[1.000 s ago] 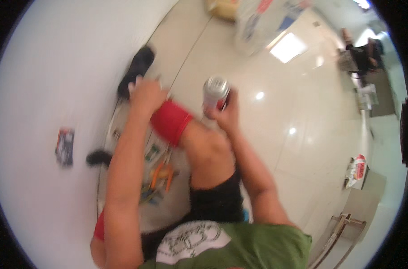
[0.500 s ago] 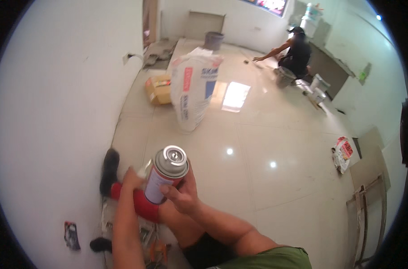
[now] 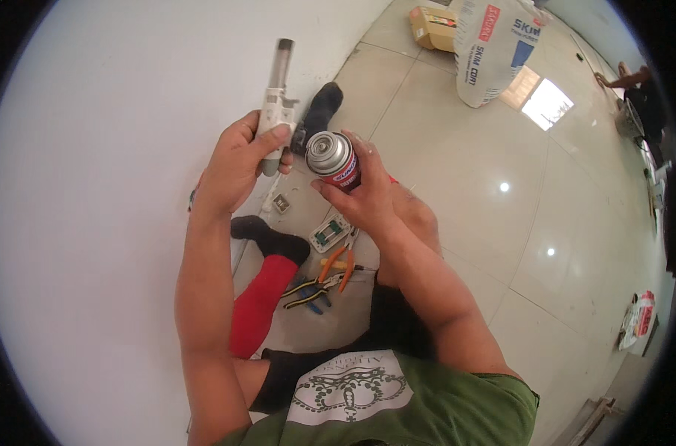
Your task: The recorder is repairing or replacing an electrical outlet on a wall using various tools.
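Note:
My left hand [image 3: 230, 167] grips a white blowtorch head [image 3: 278, 111], its metal tube pointing up and ending in a dark tip. Beside it, my right hand [image 3: 364, 189] is wrapped round a gas canister [image 3: 329, 152] with a silver top and a red label. Torch and canister are apart. On the floor below, between my legs, lie pliers with orange handles [image 3: 345, 271], pliers with yellow and black handles [image 3: 301, 293] and a blue-handled tool [image 3: 317, 297]. A white rectangular plate with green parts [image 3: 329, 233] and a small square fitting [image 3: 281, 203] lie near them.
A white wall [image 3: 130, 193] rises close on my left. Ahead on the tiled floor stand a large white sack [image 3: 494, 56] and a cardboard box [image 3: 433, 30]. Another person [image 3: 643, 97] is at the far right. A red and white bag [image 3: 637, 320] lies at right.
The view has swung left and down, toward my legs and the tools. My left hand has come up with the torch head beside the canister, which my right hand still holds.

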A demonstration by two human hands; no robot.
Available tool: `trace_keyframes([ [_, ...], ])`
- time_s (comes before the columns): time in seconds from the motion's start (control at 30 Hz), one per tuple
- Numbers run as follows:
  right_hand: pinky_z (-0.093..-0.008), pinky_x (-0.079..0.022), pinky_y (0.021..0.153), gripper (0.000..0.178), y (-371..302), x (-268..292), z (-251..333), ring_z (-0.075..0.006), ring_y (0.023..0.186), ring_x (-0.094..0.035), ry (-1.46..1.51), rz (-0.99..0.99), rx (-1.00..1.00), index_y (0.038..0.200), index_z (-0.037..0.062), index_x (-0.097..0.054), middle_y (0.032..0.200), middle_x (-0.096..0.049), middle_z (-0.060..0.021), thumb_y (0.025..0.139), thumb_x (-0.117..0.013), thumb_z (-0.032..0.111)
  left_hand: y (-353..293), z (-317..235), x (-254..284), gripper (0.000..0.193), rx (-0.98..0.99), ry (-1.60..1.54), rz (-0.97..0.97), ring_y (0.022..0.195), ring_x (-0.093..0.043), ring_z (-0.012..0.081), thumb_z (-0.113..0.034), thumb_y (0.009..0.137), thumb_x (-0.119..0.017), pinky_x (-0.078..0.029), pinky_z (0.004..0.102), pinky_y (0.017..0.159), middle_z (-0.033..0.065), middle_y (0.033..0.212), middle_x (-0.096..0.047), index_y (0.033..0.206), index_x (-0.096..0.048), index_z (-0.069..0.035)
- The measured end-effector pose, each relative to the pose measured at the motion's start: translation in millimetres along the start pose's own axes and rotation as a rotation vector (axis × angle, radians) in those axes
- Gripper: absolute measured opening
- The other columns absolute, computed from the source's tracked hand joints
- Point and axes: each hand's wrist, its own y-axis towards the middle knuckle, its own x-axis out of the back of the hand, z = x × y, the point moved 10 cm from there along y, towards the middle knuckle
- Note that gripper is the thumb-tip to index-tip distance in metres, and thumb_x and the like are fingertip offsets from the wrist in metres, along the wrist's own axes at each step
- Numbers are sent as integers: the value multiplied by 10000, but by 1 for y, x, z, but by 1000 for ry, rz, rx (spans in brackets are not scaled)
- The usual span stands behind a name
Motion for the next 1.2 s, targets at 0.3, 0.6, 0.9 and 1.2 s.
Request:
trace_keyframes([
  [0.3, -438, -510, 986, 840, -17, -29, 7, -378, 1142, -635, -6, 266, -32, 1442, 23, -460, 1236, -618, -216, 753, -830, 330, -30, 19, 17, 336, 112, 347, -25, 775, -628, 100, -311, 976, -690, -512, 253, 708, 24, 891, -674, 1157, -652, -31],
  [0.6, -420, -507, 987, 886, -26, -45, -19, -380, 1157, -641, 278, 457, -305, 1411, 2, -474, 1258, -616, -233, 755, -830, 480, -21, 20, 15, 402, 255, 533, -90, 642, -604, 111, -333, 918, -741, -499, 261, 590, 58, 823, -670, 1149, -662, -14],
  [0.9, -437, -526, 916, 804, -44, -61, -33, -379, 1041, -678, 284, 621, -424, 1332, -7, -525, 1112, -676, -228, 750, -811, 468, -16, 14, -6, 438, 373, 845, -57, 548, -585, 114, -302, 937, -664, -458, 262, 436, 49, 792, -668, 1319, -668, -86],
  [1.2, -403, -534, 892, 752, -44, -67, -31, -342, 1019, -688, 327, 631, -436, 1311, -15, -537, 1105, -683, -223, 771, -798, 439, -16, 31, 18, 371, 442, 683, -43, 496, -563, 72, -352, 978, -607, -419, 223, 377, 24, 762, -653, 1182, -710, -60],
])
